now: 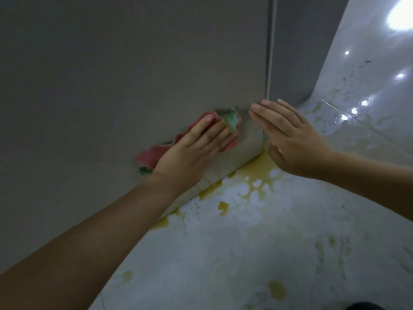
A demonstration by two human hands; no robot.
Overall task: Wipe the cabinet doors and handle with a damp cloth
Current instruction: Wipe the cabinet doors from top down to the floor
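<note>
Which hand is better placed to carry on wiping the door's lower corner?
The left hand: it presses the cloth flat on the door. The right hand is bare, fingers straight, near the door's edge.

No text, label, brand, number or sign can be read anywhere in view. The grey cabinet door is plain, the red and green cloth carries no legible print, and the glossy floor shows only stains and reflections.
</note>
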